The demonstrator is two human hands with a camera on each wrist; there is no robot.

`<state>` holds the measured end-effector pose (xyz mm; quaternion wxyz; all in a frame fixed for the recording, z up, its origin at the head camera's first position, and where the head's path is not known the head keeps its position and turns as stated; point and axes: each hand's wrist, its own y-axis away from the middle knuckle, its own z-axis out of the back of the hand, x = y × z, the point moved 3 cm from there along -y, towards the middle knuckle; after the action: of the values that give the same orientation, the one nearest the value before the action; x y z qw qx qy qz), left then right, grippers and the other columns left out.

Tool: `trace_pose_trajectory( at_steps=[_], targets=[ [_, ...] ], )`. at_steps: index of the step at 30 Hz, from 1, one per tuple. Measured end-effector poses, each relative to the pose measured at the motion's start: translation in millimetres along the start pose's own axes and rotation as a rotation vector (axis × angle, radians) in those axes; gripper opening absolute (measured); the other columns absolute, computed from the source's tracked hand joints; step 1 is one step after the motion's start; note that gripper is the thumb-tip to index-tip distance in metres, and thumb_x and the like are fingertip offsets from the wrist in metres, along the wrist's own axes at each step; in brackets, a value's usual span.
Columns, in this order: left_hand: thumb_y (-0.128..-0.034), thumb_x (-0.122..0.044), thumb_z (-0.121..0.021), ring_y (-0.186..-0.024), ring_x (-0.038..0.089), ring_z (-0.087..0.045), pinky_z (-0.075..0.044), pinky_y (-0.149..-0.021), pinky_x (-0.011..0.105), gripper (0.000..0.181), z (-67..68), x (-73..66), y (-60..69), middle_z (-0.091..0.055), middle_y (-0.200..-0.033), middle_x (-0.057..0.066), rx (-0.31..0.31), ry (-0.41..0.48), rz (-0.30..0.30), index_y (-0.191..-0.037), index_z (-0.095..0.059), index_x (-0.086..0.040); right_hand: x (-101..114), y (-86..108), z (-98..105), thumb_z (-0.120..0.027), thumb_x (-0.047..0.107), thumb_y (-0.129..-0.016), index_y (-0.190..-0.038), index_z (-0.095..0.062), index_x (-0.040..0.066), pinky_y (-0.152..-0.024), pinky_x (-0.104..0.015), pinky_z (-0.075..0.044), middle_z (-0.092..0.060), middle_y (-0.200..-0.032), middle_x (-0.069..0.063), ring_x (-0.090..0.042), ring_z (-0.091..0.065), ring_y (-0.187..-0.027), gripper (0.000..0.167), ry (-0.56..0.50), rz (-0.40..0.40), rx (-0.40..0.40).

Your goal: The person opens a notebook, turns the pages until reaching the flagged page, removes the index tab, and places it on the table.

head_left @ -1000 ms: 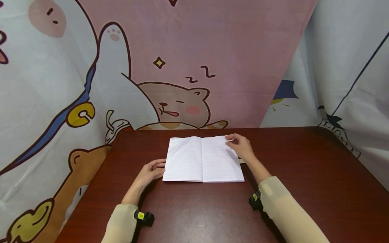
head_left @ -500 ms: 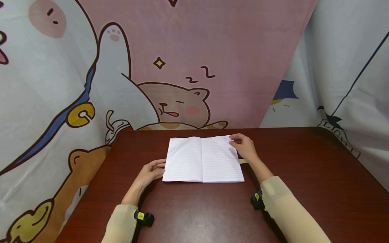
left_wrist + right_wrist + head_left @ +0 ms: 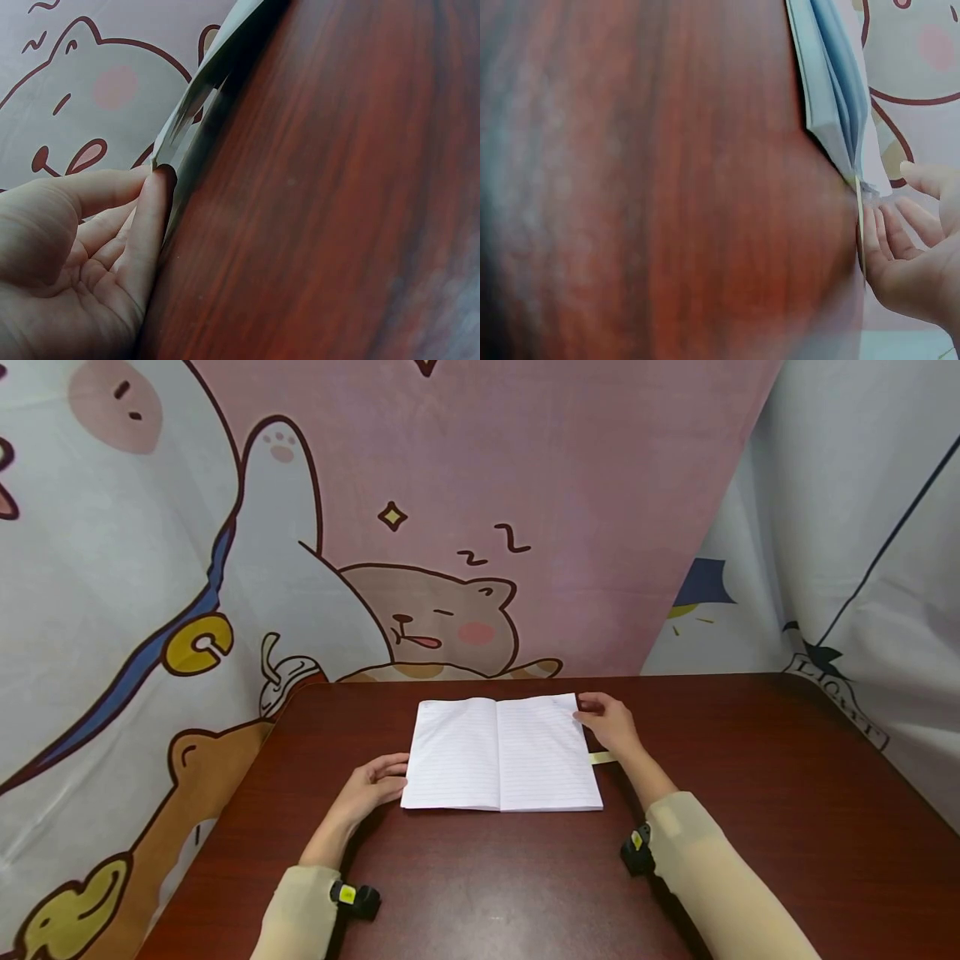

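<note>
A curtained-off desk corner, this one, and just look at those surrounds: pink printed cloth (image 3: 637,527) straight ahead, pale cloth (image 3: 862,527) hanging in soft folds over on the right! There's a dozing cartoon animal (image 3: 442,610), a yellow bell (image 3: 198,644), a little duck (image 3: 75,906) low on the left, all playful, nursery-style stuff. Up against the cloth sits a broad, polished, reddish-brown wood-grain table (image 3: 480,885), a lined notebook (image 3: 457,752) open on top, study-desk fashion. Black wrist cameras (image 3: 356,900) say recording spot; home or office, can't tell.
</note>
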<state>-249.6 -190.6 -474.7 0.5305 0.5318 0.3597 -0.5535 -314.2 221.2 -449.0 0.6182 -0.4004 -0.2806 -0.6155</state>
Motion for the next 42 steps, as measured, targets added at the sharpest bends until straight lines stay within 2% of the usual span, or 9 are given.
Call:
trace_pose_trajectory(
  at_steps=[2,6,11,24,31,37,42],
  targets=[
    [-0.0956,-0.002,-0.062,-0.098,0.006,-0.066,-0.056,-0.081,0.019,0.049,0.0,0.2,0.1,-0.057,-0.136,0.026,0.001,-0.003,0.002,-0.142,-0.05,0.001,-4,-1.1,-1,-0.068,0.017,-0.093,-0.133,-0.059,-0.002,-0.085,-0.034,-0.053,-0.065,-0.12,-0.024,-0.037,-0.063,-0.11,0.045,0.011,-0.055,0.04],
    [-0.0957,-0.004,-0.062,-0.098,0.006,-0.065,-0.056,-0.081,0.019,0.049,0.4,0.3,1.0,-0.057,-0.136,0.026,0.003,-0.007,0.003,-0.143,-0.049,0.001,-9,-2.1,-3,-0.066,0.017,-0.096,-0.139,-0.054,-0.002,-0.091,-0.038,-0.051,-0.064,-0.122,-0.025,-0.037,-0.06,-0.113,0.048,0.029,-0.1,0.088],
    [-0.096,-0.006,-0.063,-0.101,0.007,-0.065,-0.055,-0.083,0.019,0.05,0.9,-0.7,1.8,-0.057,-0.137,0.026,0.006,-0.019,-0.001,-0.143,-0.049,0.0,-10,-2.1,-3,-0.066,0.013,-0.096,-0.142,-0.052,0.0,-0.094,-0.042,-0.051,-0.064,-0.122,-0.025,-0.037,-0.06,-0.115,0.05,0.023,-0.103,0.109],
    [-0.0967,-0.006,-0.062,-0.103,0.008,-0.065,-0.056,-0.084,0.019,0.05,0.8,-1.9,2.7,-0.055,-0.138,0.026,0.01,-0.02,0.001,-0.144,-0.048,0.0,-16,-4.7,-5,-0.066,0.01,-0.095,-0.139,-0.057,0.004,-0.092,-0.038,-0.051,-0.062,-0.123,-0.024,-0.035,-0.059,-0.113,0.046,0.003,-0.092,0.11],
    [-0.0968,-0.008,-0.063,-0.104,0.009,-0.065,-0.056,-0.085,0.021,0.05,1.2,-3.3,2.7,-0.056,-0.138,0.026,0.014,-0.029,-0.001,-0.144,-0.048,0.0,-14,-2.8,-5,-0.066,0.006,-0.094,-0.138,-0.058,0.002,-0.091,-0.033,-0.05,-0.058,-0.135,-0.025,-0.036,-0.056,-0.117,0.045,-0.126,-0.096,0.103],
    [-0.0962,-0.006,-0.063,-0.101,0.008,-0.065,-0.056,-0.084,0.02,0.05,-0.4,-1.9,1.5,-0.056,-0.137,0.027,0.015,-0.022,-0.008,-0.143,-0.048,0.001,-13,-1.5,-4,-0.062,0.007,-0.097,-0.14,-0.056,0.004,-0.108,-0.045,-0.041,-0.045,-0.152,-0.019,-0.037,-0.045,-0.132,0.044,-0.223,-0.106,0.114],
    [-0.0962,-0.004,-0.062,-0.102,0.008,-0.065,-0.056,-0.083,0.02,0.049,-0.4,-2.4,1.4,-0.056,-0.137,0.027,0.015,-0.027,-0.008,-0.143,-0.048,0.002,-9,-1.5,-4,-0.06,0.009,-0.098,-0.139,-0.057,0.006,-0.116,-0.051,-0.033,-0.049,-0.151,-0.016,-0.034,-0.04,-0.141,0.041,-0.252,-0.101,0.118]
  ],
)
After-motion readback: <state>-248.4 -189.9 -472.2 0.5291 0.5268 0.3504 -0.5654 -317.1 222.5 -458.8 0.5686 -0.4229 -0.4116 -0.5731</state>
